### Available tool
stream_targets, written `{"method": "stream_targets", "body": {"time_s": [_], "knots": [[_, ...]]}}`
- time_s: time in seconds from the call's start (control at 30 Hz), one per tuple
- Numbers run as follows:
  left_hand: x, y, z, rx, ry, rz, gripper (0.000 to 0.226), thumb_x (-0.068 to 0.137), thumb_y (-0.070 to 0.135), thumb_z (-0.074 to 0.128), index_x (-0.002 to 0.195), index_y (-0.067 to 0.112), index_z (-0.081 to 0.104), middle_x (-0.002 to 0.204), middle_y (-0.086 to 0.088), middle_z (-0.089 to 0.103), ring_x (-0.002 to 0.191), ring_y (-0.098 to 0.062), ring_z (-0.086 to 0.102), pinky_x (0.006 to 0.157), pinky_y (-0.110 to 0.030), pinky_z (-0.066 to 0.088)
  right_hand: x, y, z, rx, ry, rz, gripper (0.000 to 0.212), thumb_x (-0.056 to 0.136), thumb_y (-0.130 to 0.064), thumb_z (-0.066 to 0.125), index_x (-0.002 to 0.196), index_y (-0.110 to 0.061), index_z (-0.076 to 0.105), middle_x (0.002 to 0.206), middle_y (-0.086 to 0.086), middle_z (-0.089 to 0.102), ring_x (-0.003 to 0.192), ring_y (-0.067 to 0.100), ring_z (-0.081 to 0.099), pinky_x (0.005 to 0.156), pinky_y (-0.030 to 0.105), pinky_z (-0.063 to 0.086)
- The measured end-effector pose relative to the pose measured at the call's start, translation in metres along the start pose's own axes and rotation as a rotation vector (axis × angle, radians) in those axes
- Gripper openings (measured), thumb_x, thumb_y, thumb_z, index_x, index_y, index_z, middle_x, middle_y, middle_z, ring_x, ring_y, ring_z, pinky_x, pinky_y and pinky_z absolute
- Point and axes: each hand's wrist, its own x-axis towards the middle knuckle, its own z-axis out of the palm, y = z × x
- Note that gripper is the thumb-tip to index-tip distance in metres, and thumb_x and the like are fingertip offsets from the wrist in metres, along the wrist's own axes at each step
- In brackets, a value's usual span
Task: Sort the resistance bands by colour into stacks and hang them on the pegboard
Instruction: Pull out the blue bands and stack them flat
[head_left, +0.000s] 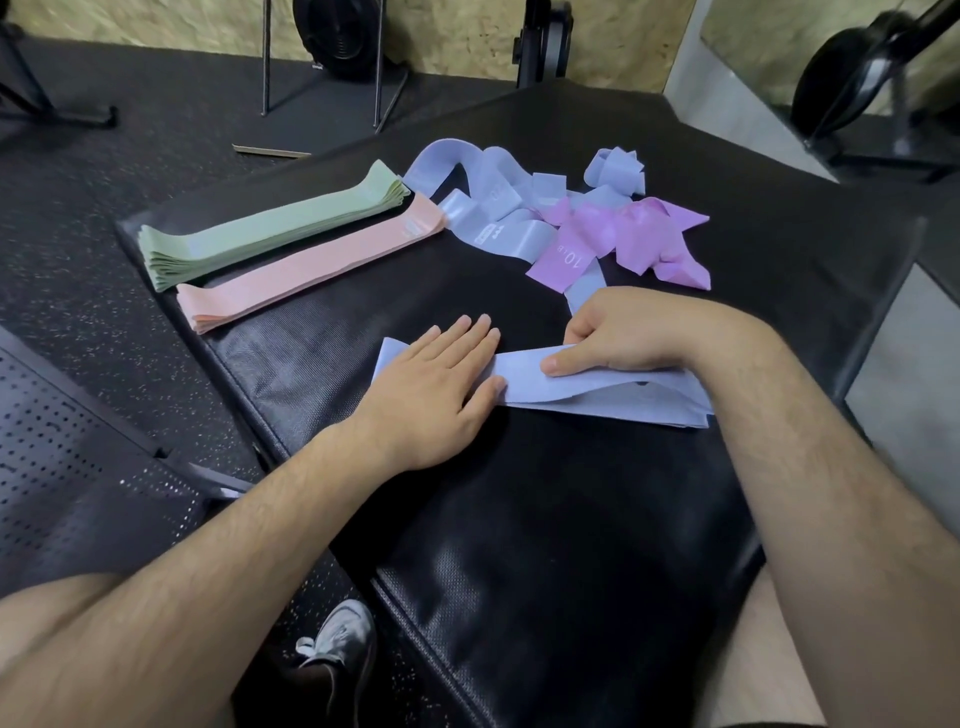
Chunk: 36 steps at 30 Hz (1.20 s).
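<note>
We're mid-sort on the mat (519, 545).

- Done, by our read: green stack (270, 228) along the mat's far-left edge, with the pink stack (311, 265) just beside it on the near side. They lie parallel, long axes running from the left edge up toward the far middle.
- In hand: the blue stack (613, 400) is at mid-mat, toward the right edge. Its long axis runs roughly left-right across us, not parallel with the other two.
- Left hand (436, 384): flat, fingers straight and together, palm pressing down the stack's left end.
- Right hand (618, 338): fingers curled over the stack's far edge, thumb flat on top, so it's pinching the top layer. A blue strip (584, 288) runs from those fingers up toward the far pile. We can't tell if it's the same band.
- Still loose: blue pile (493, 208) at far middle, tangled, touching the pink stack's far end. The purple pile (649, 239) is right of it and overlaps it.

Key geometry: both loose piles sit straight beyond the right hand's knuckles, well apart from the left hand. So we'd reach with the right while the left pins the stack. Purple is only just started, or not at all.

Risk: pulling a blue band probably drags the purple one lying on top.

Nothing is hung yet. A dark perforated panel (67, 441) lies off the mat's left edge and may be the pegboard.
</note>
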Motion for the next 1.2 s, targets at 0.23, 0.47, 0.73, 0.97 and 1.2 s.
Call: {"method": "stream_targets", "body": {"time_s": [0.23, 0.47, 0.73, 0.97, 1.2], "knots": [[0.001, 0.002, -0.002, -0.024, -0.012, -0.011, 0.064, 0.103, 0.052, 0.018, 0.159, 0.022, 0.017, 0.166, 0.009, 0.008, 0.153, -0.006, 0.002, 0.125, -0.029, 0.001, 0.006, 0.006, 0.014, -0.020, 0.018, 0.049, 0.048, 0.083, -0.051, 0.075, 0.059, -0.018, 0.051, 0.057, -0.005, 0.043, 0.057, 0.015, 0.040, 0.056, 0.030, 0.031], [0.006, 0.020, -0.008, 0.015, 0.097, 0.061, 0.066, 0.096, 0.042, 0.019, 0.155, 0.017, 0.033, 0.164, 0.002, 0.022, 0.153, -0.011, 0.012, 0.125, -0.031, 0.004, 0.007, 0.009, 0.016, 0.013, 0.025, 0.054, 0.046, 0.082, -0.051, 0.076, 0.062, -0.018, 0.052, 0.057, -0.005, 0.041, 0.056, 0.015, 0.039, 0.055, 0.029, 0.030], [0.017, 0.037, 0.009, -0.060, -0.027, 0.112, 0.065, 0.100, 0.051, 0.013, 0.159, 0.024, 0.017, 0.166, 0.012, 0.008, 0.152, -0.002, -0.001, 0.124, -0.028, -0.002, 0.002, 0.017, 0.015, -0.017, 0.041, -0.002, 0.044, 0.084, -0.051, 0.070, 0.062, -0.020, 0.049, 0.064, -0.004, 0.044, 0.060, 0.015, 0.041, 0.059, 0.030, 0.032], [0.016, 0.038, 0.008, -0.036, -0.028, 0.105, 0.073, 0.095, 0.056, 0.005, 0.159, 0.024, 0.018, 0.165, 0.012, 0.009, 0.152, -0.002, 0.002, 0.124, -0.029, 0.001, -0.005, 0.028, 0.009, 0.006, 0.053, -0.005, 0.035, 0.086, -0.049, 0.070, 0.067, -0.021, 0.061, 0.064, -0.008, 0.053, 0.063, 0.013, 0.048, 0.060, 0.029, 0.035], [0.017, 0.038, 0.008, -0.030, -0.028, 0.100, 0.070, 0.097, 0.056, 0.006, 0.159, 0.025, 0.015, 0.165, 0.013, 0.006, 0.152, -0.002, 0.000, 0.124, -0.027, -0.002, -0.014, 0.036, 0.001, 0.100, 0.080, 0.017, 0.029, 0.084, -0.041, 0.074, 0.068, -0.019, 0.065, 0.056, -0.012, 0.050, 0.055, 0.011, 0.045, 0.056, 0.028, 0.035]]}}
